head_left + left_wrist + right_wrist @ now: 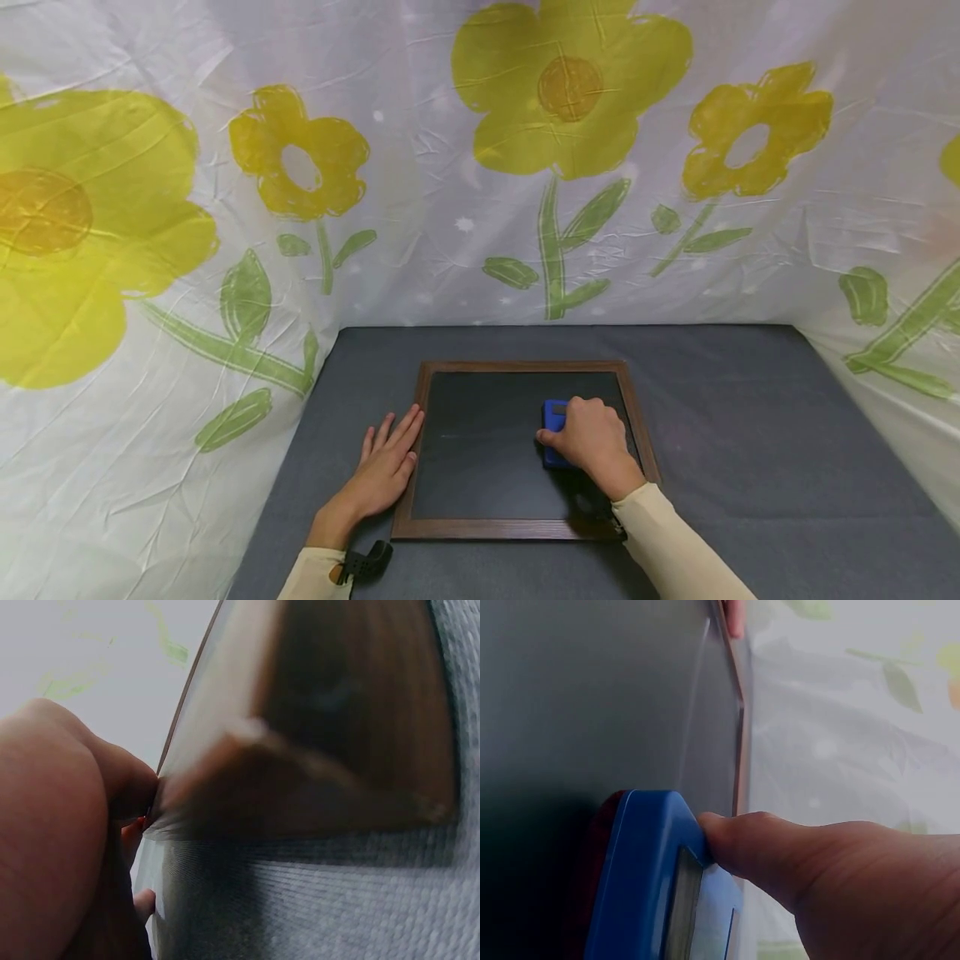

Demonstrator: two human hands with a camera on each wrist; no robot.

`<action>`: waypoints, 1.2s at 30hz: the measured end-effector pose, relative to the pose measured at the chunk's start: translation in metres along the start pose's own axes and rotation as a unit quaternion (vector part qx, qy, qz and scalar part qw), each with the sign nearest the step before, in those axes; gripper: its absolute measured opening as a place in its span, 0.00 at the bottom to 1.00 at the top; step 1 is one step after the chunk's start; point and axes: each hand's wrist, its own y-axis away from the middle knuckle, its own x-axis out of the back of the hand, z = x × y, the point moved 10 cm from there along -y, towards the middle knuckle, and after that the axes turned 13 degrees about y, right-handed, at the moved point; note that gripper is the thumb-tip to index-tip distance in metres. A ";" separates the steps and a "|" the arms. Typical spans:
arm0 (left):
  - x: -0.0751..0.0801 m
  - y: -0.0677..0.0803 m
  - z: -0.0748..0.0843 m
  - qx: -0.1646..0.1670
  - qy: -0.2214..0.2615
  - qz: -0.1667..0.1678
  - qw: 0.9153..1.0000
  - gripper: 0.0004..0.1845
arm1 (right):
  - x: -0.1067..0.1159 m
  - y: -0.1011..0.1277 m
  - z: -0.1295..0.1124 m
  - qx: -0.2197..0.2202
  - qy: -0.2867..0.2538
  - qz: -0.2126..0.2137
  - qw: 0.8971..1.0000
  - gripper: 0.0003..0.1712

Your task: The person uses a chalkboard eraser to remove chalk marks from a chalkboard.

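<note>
A dark chalkboard (480, 450) in a brown wooden frame (517, 528) lies flat on the grey table. My right hand (592, 440) grips a blue eraser block (553, 413) and holds it down on the board's right half; in the right wrist view the thumb presses the eraser (656, 885) against the dark surface. My left hand (386, 467) lies flat, fingers straight, on the table against the frame's left side. In the left wrist view that hand (60, 847) sits beside the blurred frame corner (300, 787).
The grey felt table top (750, 467) is walled on the back and both sides by a white sheet printed with yellow flowers (570, 92). A small black clip (365, 562) sits at my left wrist.
</note>
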 end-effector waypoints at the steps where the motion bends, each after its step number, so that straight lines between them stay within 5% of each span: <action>1: 0.000 0.000 0.001 -0.001 0.001 0.000 1.000 0.35 | 0.000 0.000 -0.004 0.003 -0.004 0.001 1.000 0.39; 11: -0.001 0.001 -0.010 -0.055 0.038 0.023 0.997 0.33 | -0.004 -0.004 -0.031 0.023 -0.024 0.002 0.999 0.37; 22: -0.005 -0.003 -0.021 -0.010 0.015 0.001 1.000 0.35 | -0.008 -0.006 -0.059 0.038 -0.033 -0.005 0.999 0.37; 36: -0.006 -0.004 -0.022 -0.009 0.017 -0.002 1.000 0.34 | -0.007 -0.008 -0.100 0.073 -0.014 -0.001 0.997 0.37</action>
